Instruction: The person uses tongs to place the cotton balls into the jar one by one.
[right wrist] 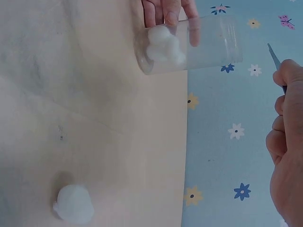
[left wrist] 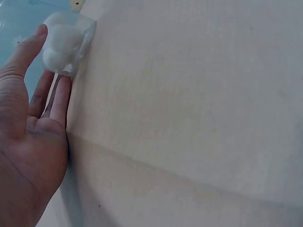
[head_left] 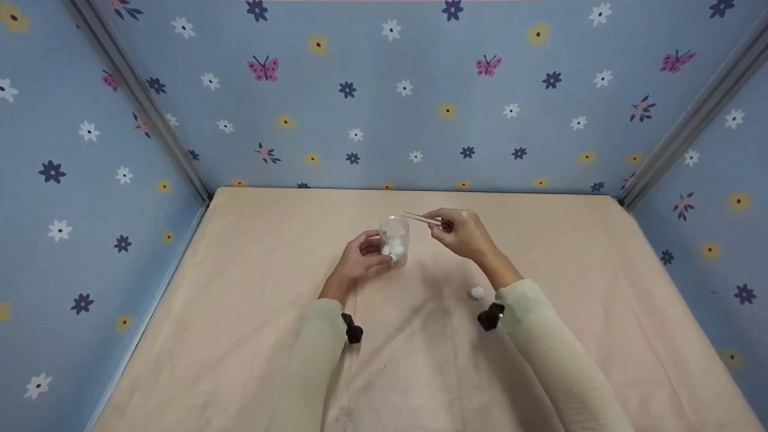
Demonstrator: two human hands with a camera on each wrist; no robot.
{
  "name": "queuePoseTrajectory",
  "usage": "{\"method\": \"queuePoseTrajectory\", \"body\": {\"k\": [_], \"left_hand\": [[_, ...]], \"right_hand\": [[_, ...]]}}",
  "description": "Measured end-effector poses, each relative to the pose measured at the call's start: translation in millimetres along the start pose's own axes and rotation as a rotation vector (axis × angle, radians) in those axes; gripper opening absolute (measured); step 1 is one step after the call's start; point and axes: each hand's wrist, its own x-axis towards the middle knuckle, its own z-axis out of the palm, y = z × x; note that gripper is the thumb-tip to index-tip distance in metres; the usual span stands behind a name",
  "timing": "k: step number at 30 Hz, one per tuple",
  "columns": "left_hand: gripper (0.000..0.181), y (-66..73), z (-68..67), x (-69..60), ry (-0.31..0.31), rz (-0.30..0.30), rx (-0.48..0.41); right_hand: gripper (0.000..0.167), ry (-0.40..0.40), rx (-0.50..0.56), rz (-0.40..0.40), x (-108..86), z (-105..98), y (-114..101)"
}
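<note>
A clear open-topped jar (head_left: 395,231) stands upright on the table, with several white cotton balls (right wrist: 163,45) in its lower part. My left hand (head_left: 360,258) holds the jar from its left side, thumb in front and fingers round the back. In my right hand (head_left: 462,233) is a pair of tweezers (head_left: 418,218), pinched between thumb and fingers. Their tips are near the jar's rim, at its upper right, and nothing shows between them. One loose cotton ball (head_left: 477,293) lies on the table below my right wrist.
A pale pinkish cloth with creases covers the table (head_left: 252,240). Blue walls (head_left: 384,138) printed with flowers and butterflies stand at the back and both sides, with grey posts in the corners. A black wrist device (head_left: 354,332) sits at each sleeve cuff.
</note>
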Motion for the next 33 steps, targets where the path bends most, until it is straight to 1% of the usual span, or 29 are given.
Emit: {"method": "queuePoseTrajectory", "body": {"k": [4,7,11,17,21,25,29,33], "left_hand": [[0.065,0.2,-0.5,0.0,0.007,-0.007,0.005],[0.065,-0.3,-0.8,0.5,0.005,0.001,-0.006],[0.065,-0.9,-1.3,0.8,0.000,0.012,-0.018],[0.068,0.1,-1.6,0.4,-0.007,-0.003,-0.009],[0.068,0.5,-1.7,1.2,-0.010,0.000,-0.014],[0.067,0.6,-1.9,1.5,-0.015,0.007,-0.013],[0.065,0.0,-1.5,1.3,-0.019,0.020,-0.005],[0.065,-0.9,-1.4,1.1,-0.016,0.013,-0.014]], "right_hand": [[0.023,0.011,-0.003,-0.019,-3.0,-3,4],[0.023,0.010,-0.004,-0.031,-6.6,-6,7],[0.023,0.010,0.006,-0.025,-12.6,-9,11],[0.023,0.001,-0.001,-0.017,-22.4,-12,17],[0.022,-0.006,-0.015,-0.017,-27.7,-14,22],[0.022,0.011,-0.013,-0.014,-33.0,-17,28],[0.021,0.044,-0.009,0.001,-38.4,-20,34],[0.022,0.055,-0.006,0.019,-43.9,-23,39]]}}
